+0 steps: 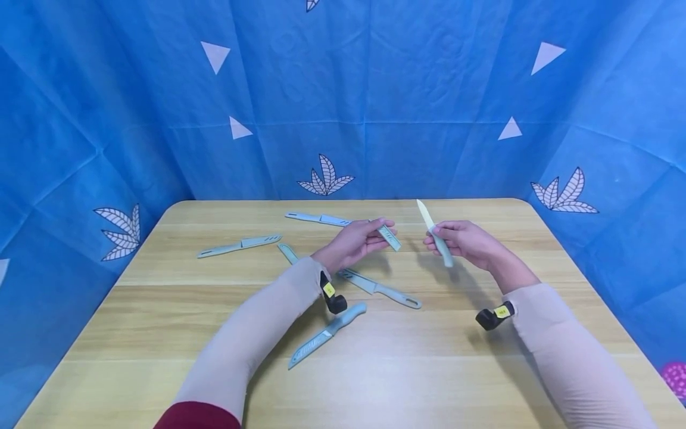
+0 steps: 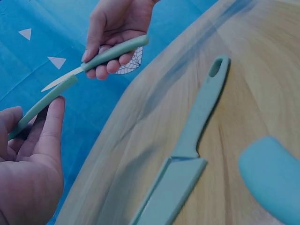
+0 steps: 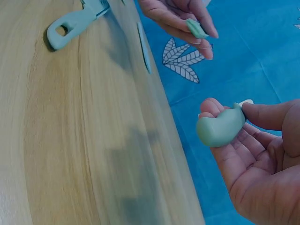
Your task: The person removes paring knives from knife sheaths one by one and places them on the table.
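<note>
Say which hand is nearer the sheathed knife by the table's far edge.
Left. The left hand is by the right end of that sheathed knife; the right hand is farther right.

Paring knife (image 1: 442, 251): pale-green handle, cream blade bare; pinched by the right hand (image 1: 467, 239), blade tip angled up and away.
Blade sheath (image 1: 389, 238): slim, pale green, off the knife; tilted, gripped by the left hand (image 1: 355, 243), apart from the blade.

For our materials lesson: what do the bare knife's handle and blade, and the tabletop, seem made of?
Handle: probably smooth plastic; evenly green, rounded, looks moulded.
Blade: pale, thin, smooth; perhaps ceramic or coated metal, lacking steel's bright shine.
Tabletop: wood or laminate, satin finish; streaky grain, soft glare.
</note>
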`<state>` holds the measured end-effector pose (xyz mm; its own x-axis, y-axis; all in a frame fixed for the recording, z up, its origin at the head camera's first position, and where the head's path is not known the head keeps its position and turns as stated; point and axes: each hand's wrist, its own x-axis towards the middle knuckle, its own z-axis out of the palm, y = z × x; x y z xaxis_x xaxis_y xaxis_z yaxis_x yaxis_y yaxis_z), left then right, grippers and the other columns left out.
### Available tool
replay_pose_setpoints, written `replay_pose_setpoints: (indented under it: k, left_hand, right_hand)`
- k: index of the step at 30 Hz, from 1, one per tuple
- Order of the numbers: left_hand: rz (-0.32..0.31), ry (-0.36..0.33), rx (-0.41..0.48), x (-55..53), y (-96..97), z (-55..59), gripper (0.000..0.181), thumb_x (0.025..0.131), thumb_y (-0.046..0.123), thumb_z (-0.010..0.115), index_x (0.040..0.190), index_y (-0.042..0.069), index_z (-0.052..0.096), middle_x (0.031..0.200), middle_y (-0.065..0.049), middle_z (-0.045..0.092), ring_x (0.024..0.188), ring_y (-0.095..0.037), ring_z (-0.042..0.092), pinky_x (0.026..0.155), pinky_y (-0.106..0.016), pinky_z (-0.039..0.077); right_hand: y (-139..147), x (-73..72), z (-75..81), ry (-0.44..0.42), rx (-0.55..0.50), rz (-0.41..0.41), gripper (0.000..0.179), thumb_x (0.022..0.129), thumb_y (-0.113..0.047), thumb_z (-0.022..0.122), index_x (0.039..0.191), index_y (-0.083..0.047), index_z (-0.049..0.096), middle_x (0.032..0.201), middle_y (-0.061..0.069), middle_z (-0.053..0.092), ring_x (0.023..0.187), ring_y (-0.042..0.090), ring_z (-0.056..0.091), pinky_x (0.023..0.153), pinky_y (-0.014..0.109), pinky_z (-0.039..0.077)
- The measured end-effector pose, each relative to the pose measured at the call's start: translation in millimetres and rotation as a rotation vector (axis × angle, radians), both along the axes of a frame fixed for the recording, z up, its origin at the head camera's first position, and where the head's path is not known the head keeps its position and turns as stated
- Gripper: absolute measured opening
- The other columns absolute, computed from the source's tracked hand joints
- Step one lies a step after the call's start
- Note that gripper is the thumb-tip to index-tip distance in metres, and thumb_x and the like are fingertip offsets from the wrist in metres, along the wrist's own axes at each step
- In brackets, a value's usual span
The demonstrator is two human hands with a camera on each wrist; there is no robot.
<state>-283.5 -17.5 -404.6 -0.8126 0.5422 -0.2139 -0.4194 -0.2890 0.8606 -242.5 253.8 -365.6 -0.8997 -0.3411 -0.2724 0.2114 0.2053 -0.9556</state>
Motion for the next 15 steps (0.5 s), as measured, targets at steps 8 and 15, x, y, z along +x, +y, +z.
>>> replay_pose_setpoints:
  k: [8,15]
  left_hand:
    - [-0.014,0.029,-0.024,-7.8,17.8,2.1,0.031,0.102,0.02,0.054,0.12,-0.004,0.063,0.119,-0.02,0.065,0.108,-0.029,0.065,0.097,-0.038,0.052]
    - [-0.065,0.047,-0.068,-10.4,31.2,-0.4,0.031,0.102,0.021,0.054,0.117,-0.004,0.064,0.117,-0.022,0.065,0.104,-0.027,0.067,0.098,-0.039,0.051]
  right_hand:
    - [9,-2.8,-5.9,-0.009,0.002,-0.031,0.045,0.106,-0.019,0.046,0.135,0.015,0.039,0.122,0.022,0.062,0.109,0.024,0.065,0.102,0.043,0.047]
    - [17,-3.3,-6.6,-0.016,0.01,-0.028,0.048,0.105,-0.018,0.046,0.135,0.018,0.036,0.115,0.016,0.067,0.105,0.02,0.066,0.099,0.039,0.05]
